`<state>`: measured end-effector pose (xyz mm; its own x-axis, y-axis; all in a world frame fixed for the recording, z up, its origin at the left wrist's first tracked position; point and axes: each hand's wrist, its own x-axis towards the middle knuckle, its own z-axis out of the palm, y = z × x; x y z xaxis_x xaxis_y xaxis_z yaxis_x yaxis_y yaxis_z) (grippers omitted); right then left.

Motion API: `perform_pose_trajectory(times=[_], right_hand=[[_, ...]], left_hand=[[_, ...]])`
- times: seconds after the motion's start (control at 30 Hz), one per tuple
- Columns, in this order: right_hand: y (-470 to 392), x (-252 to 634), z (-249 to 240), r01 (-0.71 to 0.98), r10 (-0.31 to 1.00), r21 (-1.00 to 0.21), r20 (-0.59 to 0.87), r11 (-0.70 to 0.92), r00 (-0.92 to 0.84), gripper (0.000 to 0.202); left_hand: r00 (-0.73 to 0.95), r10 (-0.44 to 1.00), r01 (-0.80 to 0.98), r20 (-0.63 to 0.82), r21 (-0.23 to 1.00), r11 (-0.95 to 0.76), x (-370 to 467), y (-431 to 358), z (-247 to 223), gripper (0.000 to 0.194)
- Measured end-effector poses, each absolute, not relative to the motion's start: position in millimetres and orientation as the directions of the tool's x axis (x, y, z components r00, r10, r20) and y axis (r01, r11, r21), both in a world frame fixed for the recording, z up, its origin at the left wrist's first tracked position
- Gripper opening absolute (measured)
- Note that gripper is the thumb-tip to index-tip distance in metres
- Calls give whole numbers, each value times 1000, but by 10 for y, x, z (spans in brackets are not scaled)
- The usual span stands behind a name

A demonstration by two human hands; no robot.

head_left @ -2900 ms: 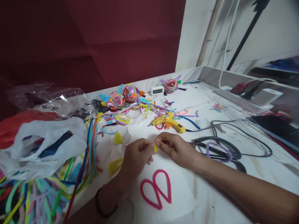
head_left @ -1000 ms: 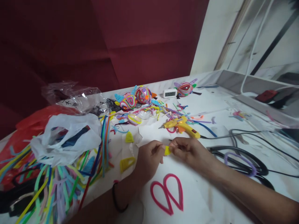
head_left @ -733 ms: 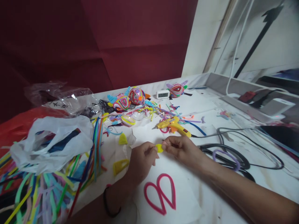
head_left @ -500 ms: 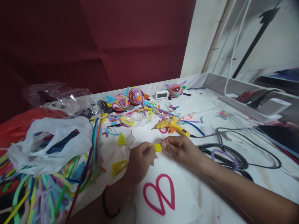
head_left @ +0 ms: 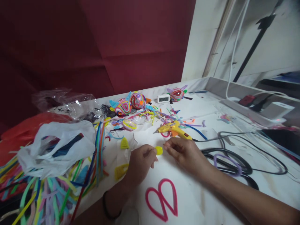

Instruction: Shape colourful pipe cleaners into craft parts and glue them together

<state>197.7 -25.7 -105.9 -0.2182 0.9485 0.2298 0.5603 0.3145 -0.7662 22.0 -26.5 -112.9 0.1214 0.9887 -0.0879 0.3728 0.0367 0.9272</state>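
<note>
Between the thumb and fingertips of my left hand [head_left: 140, 161] is a small yellow fuzzy disc [head_left: 159, 150], held above the white paper. My right hand [head_left: 184, 153] is just to its right, thumb and forefinger pinched together and a small gap from the disc. Whether anything is in that pinch is too small to make out. Below the hands, two joined pink pipe-cleaner loops [head_left: 173, 198] lie on the paper. A yellow glue gun [head_left: 172, 127] rests beyond my right hand. Left of my left hand lie a yellow triangle [head_left: 124, 143] and another yellow fuzzy piece [head_left: 120, 172], partly hidden.
Many coloured pipe cleaners [head_left: 50, 197] and a white plastic bag [head_left: 35, 150] fill the left side. Decorated fish-like figures [head_left: 123, 107] and a small digital clock [head_left: 163, 99] stand at the back. A coiled black cable [head_left: 243, 162] and a power strip [head_left: 255, 112] are at right.
My right fingertips have come slightly away from the yellow disc, which stays in my left hand. The whole view has shifted a little.
</note>
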Motion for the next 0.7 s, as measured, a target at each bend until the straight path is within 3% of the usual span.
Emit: perform_pose_trajectory(times=[0.47,0.6,0.7], right_hand=[[-445,1872,-1029,666,864,-550,317,504,-391,20],[-496,1854,-1014,655,789,-441,388,613,-477,20],[-527,1838,-1012,641,724,-351,449,682,-525,21]], left_hand=[[153,986,677,-63,734,-58,-64,390,-897,24],[168,983,772,-77,630,-83,-68,507,-890,25],[196,981,835,0,525,-167,-71,569,-788,26]])
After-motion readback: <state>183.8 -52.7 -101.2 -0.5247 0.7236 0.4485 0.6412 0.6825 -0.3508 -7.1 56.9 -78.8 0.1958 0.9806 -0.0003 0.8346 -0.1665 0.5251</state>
